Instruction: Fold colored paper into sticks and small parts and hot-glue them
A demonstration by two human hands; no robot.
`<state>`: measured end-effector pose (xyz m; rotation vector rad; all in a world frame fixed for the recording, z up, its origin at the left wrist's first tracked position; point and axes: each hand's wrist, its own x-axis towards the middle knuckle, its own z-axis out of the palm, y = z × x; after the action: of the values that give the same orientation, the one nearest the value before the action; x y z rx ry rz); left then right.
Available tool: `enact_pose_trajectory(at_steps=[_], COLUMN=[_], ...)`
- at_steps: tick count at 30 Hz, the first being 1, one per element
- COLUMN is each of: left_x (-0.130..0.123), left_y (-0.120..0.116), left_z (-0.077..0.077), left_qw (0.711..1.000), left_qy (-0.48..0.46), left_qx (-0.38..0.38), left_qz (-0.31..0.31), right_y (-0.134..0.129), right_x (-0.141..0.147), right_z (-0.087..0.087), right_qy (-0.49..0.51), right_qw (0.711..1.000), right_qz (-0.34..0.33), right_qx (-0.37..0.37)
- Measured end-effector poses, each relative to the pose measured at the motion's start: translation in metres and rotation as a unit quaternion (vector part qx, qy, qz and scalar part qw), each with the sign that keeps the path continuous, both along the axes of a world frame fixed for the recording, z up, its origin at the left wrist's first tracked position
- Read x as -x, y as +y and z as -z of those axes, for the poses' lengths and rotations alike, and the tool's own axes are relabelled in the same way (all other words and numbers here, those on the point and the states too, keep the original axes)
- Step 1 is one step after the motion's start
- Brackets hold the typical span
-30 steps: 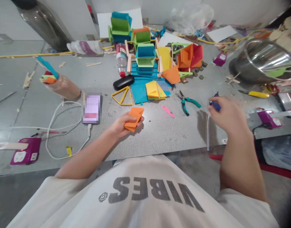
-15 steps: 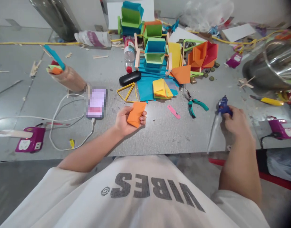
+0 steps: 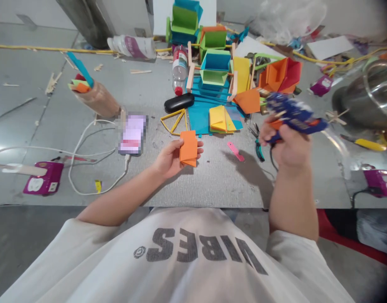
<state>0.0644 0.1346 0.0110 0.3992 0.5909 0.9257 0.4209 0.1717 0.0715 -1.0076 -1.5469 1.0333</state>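
My left hand (image 3: 170, 160) holds a folded orange paper piece (image 3: 188, 146) above the table, thumb on its left edge and fingertips showing at its right. In my right hand (image 3: 292, 145) is a blue glue gun (image 3: 299, 114), raised off the table with its nozzle end toward the left; it is slightly blurred. Below the gun lie teal-handled pliers (image 3: 259, 151), partly covered by my hand. A small pink strip (image 3: 235, 151) rests between my two hands. Beyond the left hand are a yellow triangular stick frame (image 3: 175, 121) and a stack of yellow paper pieces (image 3: 220, 119).
Colourful paper boxes on a wooden frame (image 3: 215, 67) stand at the back. A phone (image 3: 132, 134) with a white cable, a cup of paper strips (image 3: 99, 101) and a purple power socket (image 3: 43, 179) are on the left. A metal pot (image 3: 370, 90) and a yellow-handled cutter (image 3: 367, 143) are right.
My right hand has lifted the glue gun off the table and brought it up and to the left. The orange paper in my left hand has turned more upright.
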Motion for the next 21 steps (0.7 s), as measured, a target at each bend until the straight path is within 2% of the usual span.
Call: enact_pose_trajectory(at_steps=[2,4,7,9,16,21], left_x=[0.001,0.001,0.001,0.000,-0.001,-0.001], left_y=[0.000,0.000,-0.001,-0.001,-0.006,-0.005], left_z=[-0.004,-0.008,-0.012,-0.013,-0.014,-0.010], left_qw=[1.000,1.000,0.998,0.997,0.997,0.997], left_qy=[0.003,0.009,0.023,0.030,0.039,0.038], left_qx=[-0.003,-0.007,-0.024,-0.036,-0.045,-0.047], left_qz=[-0.009,-0.026,-0.054,-0.068,-0.052,-0.055], right_y=[-0.003,-0.008,-0.020,-0.028,-0.038,-0.038], right_x=[0.035,0.054,0.061,0.061,0.074,0.078], right_z=[0.011,0.026,0.041,0.044,0.041,0.049], right_qy=[0.058,0.032,-0.029,-0.048,-0.063,-0.066], right_qw=[0.997,0.995,0.989,0.985,0.982,0.985], right_qz=[-0.024,-0.052,-0.102,-0.126,-0.175,-0.157], right_qx=[0.055,0.082,0.105,0.108,0.037,-0.023])
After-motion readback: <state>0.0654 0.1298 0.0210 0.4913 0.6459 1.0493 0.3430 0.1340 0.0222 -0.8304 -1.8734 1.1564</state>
